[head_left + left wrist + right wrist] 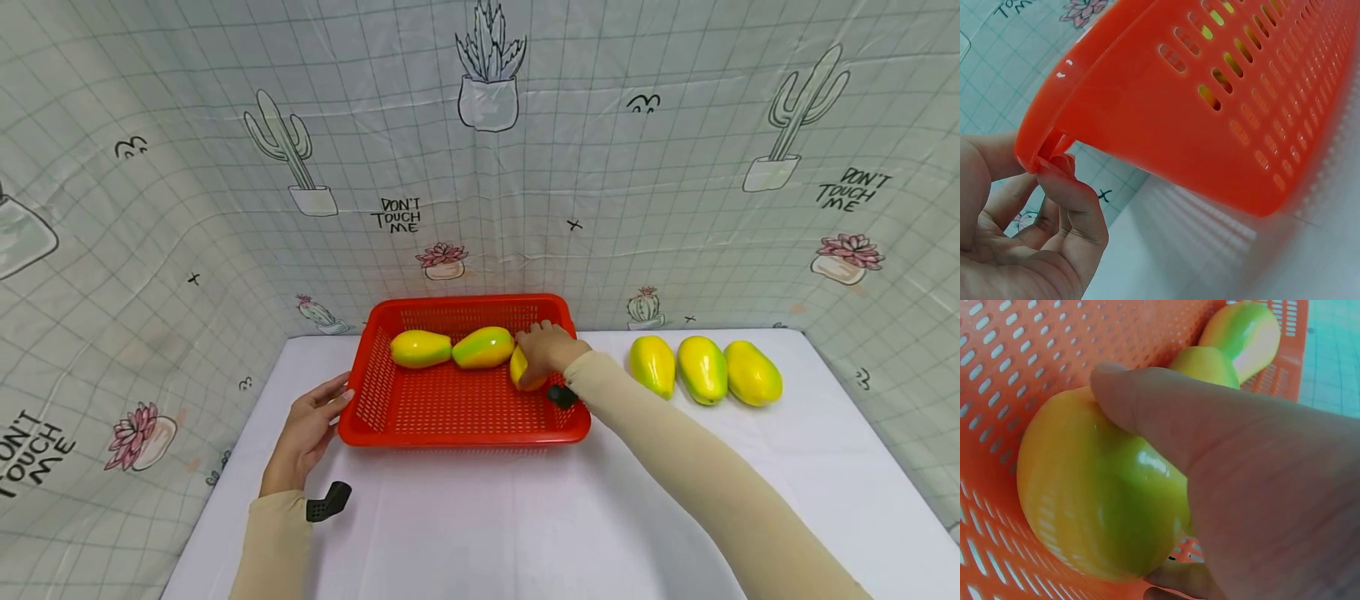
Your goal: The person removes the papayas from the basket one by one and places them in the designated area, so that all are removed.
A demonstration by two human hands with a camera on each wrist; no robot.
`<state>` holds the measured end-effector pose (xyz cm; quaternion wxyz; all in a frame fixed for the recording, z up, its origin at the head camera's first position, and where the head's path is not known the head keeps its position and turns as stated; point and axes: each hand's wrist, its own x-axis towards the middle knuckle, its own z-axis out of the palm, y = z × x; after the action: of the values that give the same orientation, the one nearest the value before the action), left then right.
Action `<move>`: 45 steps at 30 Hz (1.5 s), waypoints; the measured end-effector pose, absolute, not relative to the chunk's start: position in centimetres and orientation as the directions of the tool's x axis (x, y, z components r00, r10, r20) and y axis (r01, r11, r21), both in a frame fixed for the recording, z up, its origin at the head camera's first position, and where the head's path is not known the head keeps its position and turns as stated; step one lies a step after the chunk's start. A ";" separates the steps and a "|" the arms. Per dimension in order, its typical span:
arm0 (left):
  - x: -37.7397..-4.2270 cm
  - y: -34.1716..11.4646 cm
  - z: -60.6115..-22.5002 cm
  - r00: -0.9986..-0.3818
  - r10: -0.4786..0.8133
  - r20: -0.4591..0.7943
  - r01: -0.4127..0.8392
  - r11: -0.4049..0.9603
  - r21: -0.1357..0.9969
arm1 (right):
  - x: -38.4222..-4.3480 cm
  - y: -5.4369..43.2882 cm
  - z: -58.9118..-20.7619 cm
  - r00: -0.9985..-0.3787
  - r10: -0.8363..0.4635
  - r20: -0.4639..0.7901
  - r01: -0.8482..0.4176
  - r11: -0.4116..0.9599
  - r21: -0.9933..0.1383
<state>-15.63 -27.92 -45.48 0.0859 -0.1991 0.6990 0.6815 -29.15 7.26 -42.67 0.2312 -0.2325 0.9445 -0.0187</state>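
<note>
Down at my near left, the left grip (309, 421) pinches the rim of a red basket (465, 439) set on the white desk (450, 525). Inside it, toward the right end, my right grip (550, 346) is clamped on a yellow-green fruit (1097, 487). Two similar fruits (483, 347) lie in line to its left, while three loose fruits (702, 370) rest side by side on the desk, right of the basket. Beyond hangs a checked cloth (525, 183) printed with potted cacti.
</note>
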 end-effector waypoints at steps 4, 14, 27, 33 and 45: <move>-15.6 -27.9 -45.5 -0.907 -0.158 -0.391 -0.393 -0.014 0.919 | -29.0 7.3 -42.9 -0.785 -0.452 -0.423 -0.447 0.887 -0.118; -15.7 -28.1 -45.6 -0.909 -0.149 -0.388 -0.390 -0.022 0.921 | -28.2 7.5 -42.3 -0.791 -0.500 -0.353 -0.485 0.864 -0.137; -15.5 -28.0 -45.6 -0.920 -0.136 -0.367 -0.364 -0.043 0.930 | -26.6 11.0 -39.4 -0.818 -0.561 -0.127 -0.505 0.806 -0.309; -15.5 -28.1 -45.5 -0.921 -0.139 -0.365 -0.362 -0.048 0.931 | -25.6 13.4 -38.1 -0.855 -0.518 -0.037 -0.458 0.785 -0.417; -15.6 -28.0 -45.5 -0.915 -0.142 -0.378 -0.378 -0.030 0.925 | -22.6 18.9 -37.1 -0.893 -0.445 0.067 -0.418 0.763 -0.494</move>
<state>-15.56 -27.99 -45.48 0.0853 -0.1879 0.6912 0.6926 -22.61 18.86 -37.06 0.0269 -0.2300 0.9384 -0.2566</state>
